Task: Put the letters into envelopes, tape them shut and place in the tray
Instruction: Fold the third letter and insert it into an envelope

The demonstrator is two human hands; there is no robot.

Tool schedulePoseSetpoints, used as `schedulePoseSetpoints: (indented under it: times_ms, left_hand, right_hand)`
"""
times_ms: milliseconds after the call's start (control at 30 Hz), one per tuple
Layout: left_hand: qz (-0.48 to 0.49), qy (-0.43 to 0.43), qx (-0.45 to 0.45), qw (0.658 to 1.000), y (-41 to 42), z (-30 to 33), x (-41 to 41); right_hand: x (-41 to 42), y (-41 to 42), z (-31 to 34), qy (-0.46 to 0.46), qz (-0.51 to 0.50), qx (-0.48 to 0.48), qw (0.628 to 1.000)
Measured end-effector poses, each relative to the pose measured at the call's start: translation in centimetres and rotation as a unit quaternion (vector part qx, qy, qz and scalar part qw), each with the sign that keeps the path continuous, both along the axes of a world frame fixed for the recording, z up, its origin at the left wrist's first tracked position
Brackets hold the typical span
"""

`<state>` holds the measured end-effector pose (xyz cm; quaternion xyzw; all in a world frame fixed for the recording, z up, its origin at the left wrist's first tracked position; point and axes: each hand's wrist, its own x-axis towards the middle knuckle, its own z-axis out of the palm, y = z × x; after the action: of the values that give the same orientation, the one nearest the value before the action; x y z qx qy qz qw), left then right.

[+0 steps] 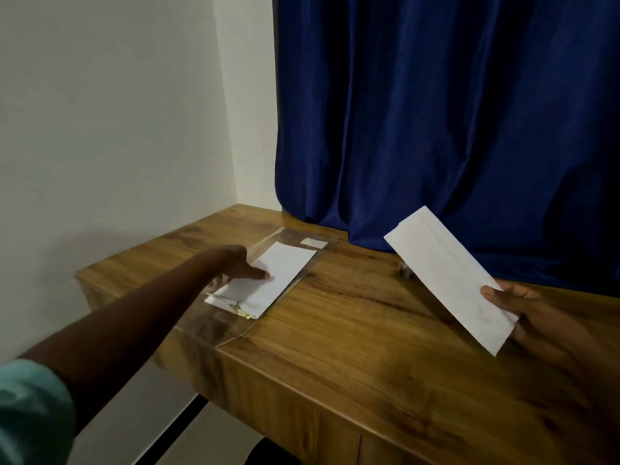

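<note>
Head view is showing the clear tray [322, 260] sitting on the left part of the wooden table [352, 347], and everything else is best placed against that tray. Just left of it, the left hand [240, 268] is reaching in over its near-left wall, thumb lying on top of the white envelope [268, 280] inside and the other fingers mostly hidden beneath the paper, so it seems to be pinching that envelope, probably setting it flat on the small stack; whether the grip is slackening I cannot tell. At the tray's near end, a crumpled yellowish scrap, perhaps tape, is peeking out from under the stack, too blurred to name. At its far end a small white label is showing through the plastic. Well to the right of the tray, the right hand [523, 317] is holding a second envelope [449, 280] up off the table by its lower corner, thumb on top, likely keeping it ready for the next step; whether it is already filled or taped is not visible. Behind that envelope, something small is lying on the table, mostly covered.
</note>
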<state>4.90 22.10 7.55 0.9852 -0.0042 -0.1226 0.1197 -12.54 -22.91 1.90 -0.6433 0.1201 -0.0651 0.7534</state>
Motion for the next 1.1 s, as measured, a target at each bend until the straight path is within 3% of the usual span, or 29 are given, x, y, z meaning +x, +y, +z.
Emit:
schedulePoseSetpoints:
  times_ms: [133, 333, 500, 600, 700, 800, 867, 933, 1000, 1100]
  left_hand:
    - [-0.017, -0.017, 0.007, 1.000, 0.5, -1.6, 0.9]
    - [-0.025, -0.015, -0.063, 0.998, 0.9, -1.9, 1.9]
    - [-0.004, 0.010, -0.193, 0.981, 1.9, -0.7, 3.4]
    - [-0.023, -0.016, -0.281, 0.959, 0.9, 2.0, 2.1]
    - [-0.039, -0.011, -0.468, 0.883, -0.7, 4.5, 0.6]
    - [-0.077, -0.030, -0.609, 0.789, -3.7, 5.8, -0.2]
    - [-0.098, -0.017, -0.706, 0.702, -6.1, 6.2, -1.0]
    - [-0.117, 0.020, -0.776, 0.619, -9.0, 6.1, -1.7]
    - [-0.131, 0.059, -0.817, 0.559, -12.2, 5.6, -2.6]
    - [-0.141, 0.108, -0.854, 0.490, -17.9, 4.6, -4.3]
  right_hand:
    - [-0.3, 0.7, 0.1, 0.025, 0.013, -0.018, 0.999]
    - [-0.7, 1.1, 0.5, 0.022, 0.021, -0.021, 0.999]
    - [-0.6, 0.7, 0.4, 0.014, 0.013, 0.001, 1.000]
    - [-0.7, 0.8, 0.8, -0.016, -0.016, 0.076, 0.997]
    - [-0.9, 0.8, 1.5, -0.061, -0.042, 0.141, 0.987]
    - [-1.0, 0.2, 1.9, -0.104, -0.076, 0.118, 0.985]
    - [-1.2, 0.0, 2.0, -0.132, -0.111, 0.038, 0.984]
    - [-1.2, -0.2, 1.9, -0.143, -0.176, -0.117, 0.967]
    - [-1.1, -0.2, 1.4, -0.157, -0.206, -0.222, 0.940]
    - [-1.0, 0.3, 0.9, -0.168, -0.210, -0.250, 0.930]
